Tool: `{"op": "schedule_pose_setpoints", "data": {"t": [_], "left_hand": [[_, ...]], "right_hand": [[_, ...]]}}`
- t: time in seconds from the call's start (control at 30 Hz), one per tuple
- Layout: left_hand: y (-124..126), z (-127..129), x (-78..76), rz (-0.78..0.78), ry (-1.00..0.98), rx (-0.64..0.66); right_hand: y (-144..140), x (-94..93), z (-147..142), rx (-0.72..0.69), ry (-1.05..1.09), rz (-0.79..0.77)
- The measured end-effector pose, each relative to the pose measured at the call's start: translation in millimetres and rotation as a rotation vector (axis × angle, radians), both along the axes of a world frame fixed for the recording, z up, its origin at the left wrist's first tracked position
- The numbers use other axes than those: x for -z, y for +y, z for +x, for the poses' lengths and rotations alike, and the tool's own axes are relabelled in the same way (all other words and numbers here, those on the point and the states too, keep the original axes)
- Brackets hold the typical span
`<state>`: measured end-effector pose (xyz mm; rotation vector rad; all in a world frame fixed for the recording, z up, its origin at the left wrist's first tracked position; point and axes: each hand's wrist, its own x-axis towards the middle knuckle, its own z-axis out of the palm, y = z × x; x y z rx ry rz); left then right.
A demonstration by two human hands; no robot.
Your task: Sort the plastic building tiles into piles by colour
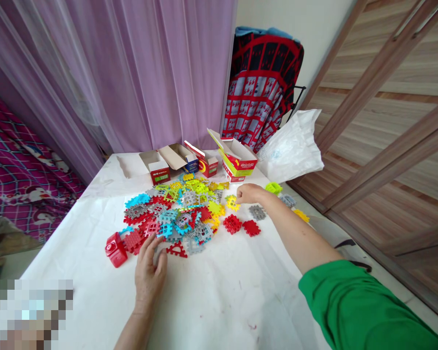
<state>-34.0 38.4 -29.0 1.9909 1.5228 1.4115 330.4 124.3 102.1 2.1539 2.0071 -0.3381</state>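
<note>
Toothed plastic pieces (170, 216) lie heaped across the middle of the table (211, 296). Nearest, the person's left hand (149, 272) is at the pile's near edge, its fingers loosely parted, close to a red triangular piece (181, 252); a red cube-shaped block (116, 249) sits at the left. Two red pieces (232, 224) lie apart on the right. Beyond them the right hand (250, 193) is at a yellow piece (231, 202), its fingers bunched narrow; whether they grip it cannot be told. Behind the pile stand open cardboard boxes (237, 165), with a white plastic bag (292, 148) beside them and a purple curtain (190, 73) farther back.
</note>
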Motion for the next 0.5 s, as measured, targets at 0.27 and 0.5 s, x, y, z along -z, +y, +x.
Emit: {"op": "schedule_pose_setpoints", "data": {"t": [0.27,0.5], "left_hand": [[-1,0,-1.6,-0.012,-0.007,0.005],[0,0,-0.3,0.019,-0.011,-0.004]], "right_hand": [[18,-4.5,-48,0.065,0.529,0.375],[19,32.6,-70,0.098,0.167,0.201]]}}
